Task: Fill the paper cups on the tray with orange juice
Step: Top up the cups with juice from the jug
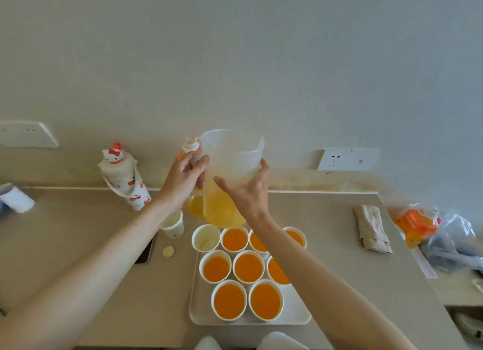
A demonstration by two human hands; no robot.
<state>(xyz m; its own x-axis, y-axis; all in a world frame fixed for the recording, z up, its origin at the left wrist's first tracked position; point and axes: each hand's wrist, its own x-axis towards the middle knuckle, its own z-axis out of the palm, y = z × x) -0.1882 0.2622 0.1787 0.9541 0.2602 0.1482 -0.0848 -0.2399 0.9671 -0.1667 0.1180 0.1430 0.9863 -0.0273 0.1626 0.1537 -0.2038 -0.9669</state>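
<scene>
A translucent plastic pitcher (230,166) with a little orange juice at its bottom is held above the far end of the white tray (295,313). My left hand (184,178) grips its handle side, and my right hand (247,190) wraps round its body from the right. Several paper cups on the tray hold orange juice, such as the one in the middle (248,267). The cup at the tray's far left corner (206,238) has a pale inside with no orange fill. My right forearm hides part of two cups.
Another paper cup (173,226) stands left of the tray, beside a dark phone (143,251) and a small pale lid (168,251). A cartoon-patterned bottle (122,177) is at the back left. A folded cloth (372,228) and an orange bag (418,225) lie right.
</scene>
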